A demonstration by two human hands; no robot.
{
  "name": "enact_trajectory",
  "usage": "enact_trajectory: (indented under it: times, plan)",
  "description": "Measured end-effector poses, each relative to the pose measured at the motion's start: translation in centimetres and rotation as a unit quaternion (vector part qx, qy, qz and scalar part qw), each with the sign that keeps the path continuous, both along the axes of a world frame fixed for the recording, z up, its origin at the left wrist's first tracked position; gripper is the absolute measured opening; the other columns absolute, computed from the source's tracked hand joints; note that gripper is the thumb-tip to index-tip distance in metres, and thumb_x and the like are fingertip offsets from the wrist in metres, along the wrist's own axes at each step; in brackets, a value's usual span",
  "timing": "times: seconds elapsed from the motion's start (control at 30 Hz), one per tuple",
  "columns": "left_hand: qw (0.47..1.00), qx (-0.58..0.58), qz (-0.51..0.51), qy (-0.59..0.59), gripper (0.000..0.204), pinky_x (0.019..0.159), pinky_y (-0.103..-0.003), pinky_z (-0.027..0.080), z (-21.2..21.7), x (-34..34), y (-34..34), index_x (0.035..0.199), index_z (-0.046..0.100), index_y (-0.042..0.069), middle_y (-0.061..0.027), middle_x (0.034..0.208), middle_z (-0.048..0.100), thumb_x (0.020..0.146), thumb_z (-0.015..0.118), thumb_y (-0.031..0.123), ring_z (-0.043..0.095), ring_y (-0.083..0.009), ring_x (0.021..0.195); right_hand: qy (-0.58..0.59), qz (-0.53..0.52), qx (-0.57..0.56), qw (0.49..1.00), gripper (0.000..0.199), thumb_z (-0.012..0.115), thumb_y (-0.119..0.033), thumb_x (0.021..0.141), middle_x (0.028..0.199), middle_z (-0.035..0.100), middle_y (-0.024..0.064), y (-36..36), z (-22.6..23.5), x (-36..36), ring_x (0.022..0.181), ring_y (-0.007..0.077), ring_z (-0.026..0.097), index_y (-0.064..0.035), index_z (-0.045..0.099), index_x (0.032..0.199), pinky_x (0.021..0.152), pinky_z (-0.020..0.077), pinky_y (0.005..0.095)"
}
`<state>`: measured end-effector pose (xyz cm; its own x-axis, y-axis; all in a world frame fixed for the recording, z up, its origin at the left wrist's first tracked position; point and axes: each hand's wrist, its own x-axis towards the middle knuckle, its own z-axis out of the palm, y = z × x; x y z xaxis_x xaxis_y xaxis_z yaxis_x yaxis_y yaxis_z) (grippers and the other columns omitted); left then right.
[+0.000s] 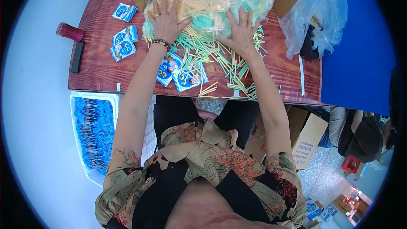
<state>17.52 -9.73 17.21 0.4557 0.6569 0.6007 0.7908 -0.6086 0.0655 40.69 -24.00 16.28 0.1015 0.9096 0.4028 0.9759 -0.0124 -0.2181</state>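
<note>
Small blue-and-white packets lie scattered at the left of my wooden table, more under my forearm, and a white bin of blue packets sits below the edge. My left hand and right hand rest apart, fingers spread flat, on a clear bag of pastel sticks at the table's far side. Loose green and yellow sticks fan toward me in all directions. A red cylinder, dark bar and crumpled plastic bag flank them.
</note>
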Motion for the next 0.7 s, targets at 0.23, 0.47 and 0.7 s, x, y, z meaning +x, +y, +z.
enact_trajectory:
  times: [0.23, 0.47, 0.7]
  plan:
    - [1.0, -0.006, 0.004, 0.002, 0.088, 0.103, -0.071, 0.013, 1.0, 3.1, -0.1, 0.149, 0.028, 0.028, -0.0113, 0.154, 0.022, 0.077, 0.057, 0.068, 0.014, -0.0447, 0.14, -0.033, 0.011, 0.001, 0.999, 0.091, 0.07, -0.056, 0.072, 0.15, 0.019, 0.0194, 0.1, 0.8, 4.3, 0.141, 0.0456, 0.008, -0.02, 0.031, 0.146, 0.102, 0.0069, 0.0753]
    - [1.0, -0.013, -0.013, -0.019, 0.087, 0.107, -0.067, 0.009, 1.1, 2.3, -1.0, 0.147, 0.032, 0.026, -0.0125, 0.154, 0.023, 0.075, 0.06, 0.067, 0.014, -0.0444, 0.14, -0.018, 0.036, -0.009, 0.999, 0.094, 0.069, -0.056, 0.073, 0.151, 0.022, 0.0194, -2.8, 3.0, 3.1, 0.141, 0.0441, 0.011, -0.0185, 0.028, 0.148, 0.104, 0.0086, 0.0725]
    - [0.993, -0.056, -0.068, -0.08, 0.093, 0.11, -0.062, 0.01, 1.5, -1.5, -1.3, 0.147, 0.033, 0.024, -0.0172, 0.153, 0.023, 0.071, 0.067, 0.065, 0.018, -0.0446, 0.139, -0.005, 0.048, 0.056, 0.997, 0.079, 0.069, -0.045, 0.077, 0.146, 0.028, 0.0195, -3.6, 4.4, 1.3, 0.139, 0.0407, 0.018, -0.0174, 0.036, 0.144, 0.104, 0.0128, 0.0712]
